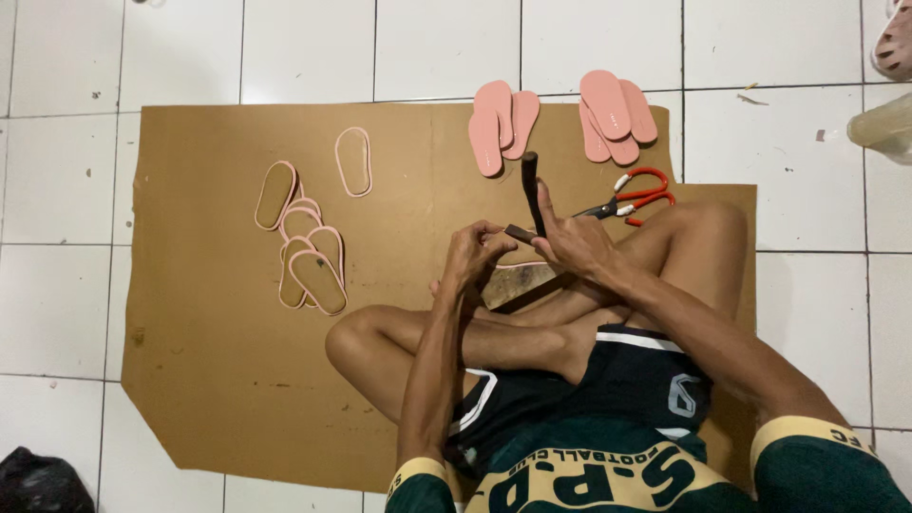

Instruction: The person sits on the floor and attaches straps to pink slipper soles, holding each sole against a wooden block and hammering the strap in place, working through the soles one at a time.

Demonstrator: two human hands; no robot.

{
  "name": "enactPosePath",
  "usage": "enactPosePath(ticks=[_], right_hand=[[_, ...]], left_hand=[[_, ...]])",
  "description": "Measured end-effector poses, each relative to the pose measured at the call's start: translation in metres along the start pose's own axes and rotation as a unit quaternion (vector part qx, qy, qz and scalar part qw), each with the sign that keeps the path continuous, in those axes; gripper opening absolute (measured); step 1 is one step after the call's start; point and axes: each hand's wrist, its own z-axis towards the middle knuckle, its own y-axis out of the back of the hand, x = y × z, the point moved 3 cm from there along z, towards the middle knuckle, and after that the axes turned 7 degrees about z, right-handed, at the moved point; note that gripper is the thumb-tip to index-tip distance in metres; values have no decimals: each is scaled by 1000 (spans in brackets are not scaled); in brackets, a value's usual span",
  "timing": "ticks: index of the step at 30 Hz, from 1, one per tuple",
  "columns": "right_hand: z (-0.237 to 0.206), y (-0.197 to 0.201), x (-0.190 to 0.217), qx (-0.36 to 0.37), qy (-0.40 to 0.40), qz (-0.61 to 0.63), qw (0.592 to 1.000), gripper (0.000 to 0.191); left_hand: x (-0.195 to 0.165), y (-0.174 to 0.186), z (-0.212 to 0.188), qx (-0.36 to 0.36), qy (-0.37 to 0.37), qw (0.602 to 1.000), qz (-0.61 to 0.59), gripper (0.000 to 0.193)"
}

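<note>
From the head camera, a seated person's right hand gripped a dark hammer, its long axis near vertical, head pointing away from the body. The left hand pinched a small dark piece beside it. Brown cardboard covered white floor tiles, with pink soles and red-handled scissors nearby

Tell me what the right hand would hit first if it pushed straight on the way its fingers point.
Its fingers aim left, so the right hand would probably first meet the left hand, which pinches the same small dark piece; depth is unclear.
</note>
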Motion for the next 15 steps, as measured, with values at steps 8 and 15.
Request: enactPosePath(ticks=[8, 15], right_hand=[[14, 8, -8, -70, 17, 21, 997, 110], [16, 5, -9, -65, 34, 45, 996, 114]], left_hand=[[2, -4, -2, -28, -53, 998, 19, 35], [0, -5, 3, -17, -17, 1000, 10, 28]])
